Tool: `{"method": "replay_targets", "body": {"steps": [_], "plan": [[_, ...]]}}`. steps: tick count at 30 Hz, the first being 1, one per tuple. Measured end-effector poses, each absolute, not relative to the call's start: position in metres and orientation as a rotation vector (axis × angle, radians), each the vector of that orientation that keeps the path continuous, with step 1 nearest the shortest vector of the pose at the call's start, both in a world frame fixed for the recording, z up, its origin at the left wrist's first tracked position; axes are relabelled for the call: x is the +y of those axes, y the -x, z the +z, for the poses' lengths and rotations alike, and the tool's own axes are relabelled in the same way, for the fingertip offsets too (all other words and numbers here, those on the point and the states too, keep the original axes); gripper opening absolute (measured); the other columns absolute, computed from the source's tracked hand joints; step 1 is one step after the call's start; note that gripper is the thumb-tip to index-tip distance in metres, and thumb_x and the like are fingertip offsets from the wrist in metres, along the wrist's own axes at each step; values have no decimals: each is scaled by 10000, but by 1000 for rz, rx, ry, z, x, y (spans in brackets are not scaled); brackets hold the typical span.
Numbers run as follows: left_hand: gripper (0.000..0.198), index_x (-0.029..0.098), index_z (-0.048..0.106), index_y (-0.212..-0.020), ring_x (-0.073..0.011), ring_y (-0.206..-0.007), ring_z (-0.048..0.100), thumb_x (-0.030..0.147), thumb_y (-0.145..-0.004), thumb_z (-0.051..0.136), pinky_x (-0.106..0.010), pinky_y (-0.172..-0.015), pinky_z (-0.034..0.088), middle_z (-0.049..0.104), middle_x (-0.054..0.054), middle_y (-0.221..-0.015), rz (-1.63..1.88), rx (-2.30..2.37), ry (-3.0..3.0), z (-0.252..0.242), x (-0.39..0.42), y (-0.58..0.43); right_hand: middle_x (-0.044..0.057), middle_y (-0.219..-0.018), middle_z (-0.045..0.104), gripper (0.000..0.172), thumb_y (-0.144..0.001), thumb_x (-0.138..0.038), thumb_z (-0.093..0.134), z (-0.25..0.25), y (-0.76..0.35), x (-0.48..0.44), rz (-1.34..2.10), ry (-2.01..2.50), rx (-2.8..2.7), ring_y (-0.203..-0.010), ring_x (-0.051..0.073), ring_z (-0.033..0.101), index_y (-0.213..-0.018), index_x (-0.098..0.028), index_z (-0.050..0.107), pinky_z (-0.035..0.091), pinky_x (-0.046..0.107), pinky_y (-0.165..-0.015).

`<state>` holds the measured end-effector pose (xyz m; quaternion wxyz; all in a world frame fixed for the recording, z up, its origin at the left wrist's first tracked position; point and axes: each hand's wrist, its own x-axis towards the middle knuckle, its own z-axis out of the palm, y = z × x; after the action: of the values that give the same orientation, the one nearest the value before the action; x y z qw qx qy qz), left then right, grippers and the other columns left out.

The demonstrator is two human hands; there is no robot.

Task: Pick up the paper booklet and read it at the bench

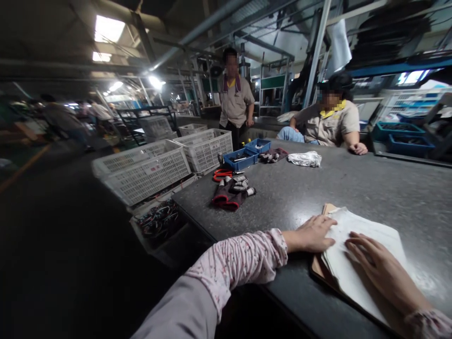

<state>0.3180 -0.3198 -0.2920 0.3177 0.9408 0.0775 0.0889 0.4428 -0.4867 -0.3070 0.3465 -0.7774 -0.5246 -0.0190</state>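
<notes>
A stack of white paper sheets (pixel 374 226) lies on a brown clipboard (pixel 319 269) at the near edge of the dark table. Across the left edge of the sheets rests my left hand (pixel 315 233), its fingers stretched out and its wrist in a flowered sleeve cover. My right hand (pixel 384 268) lies over the middle of the paper with its fingers extended and slightly bent. Neither hand holds anything. What is written on the sheets is too faint to read.
Work gloves (pixel 229 193), red-handled pliers (pixel 223 175), blue bins (pixel 241 159) and a crumpled silvery-white bundle (pixel 304 159) lie farther along the table (pixel 356 183). White crates (pixel 148 169) stand left of it. One person (pixel 235 101) stands beyond; another person (pixel 335 125) sits at the far side.
</notes>
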Motion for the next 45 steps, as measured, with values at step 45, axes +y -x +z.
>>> {"method": "replay_targets", "body": {"steps": [45], "plan": [[634,57,333,-1453,-209,-1406,328,179,-873,558,-321,-1212,233,382,-147,-1485,208,252,-2493,-280,-322,-314,111,-1217,615,230,-867,-226,425,-295,-435,-489,-37,1882,-1099,-1160,222,571,-911,-175,644,449,426,-1021]]}}
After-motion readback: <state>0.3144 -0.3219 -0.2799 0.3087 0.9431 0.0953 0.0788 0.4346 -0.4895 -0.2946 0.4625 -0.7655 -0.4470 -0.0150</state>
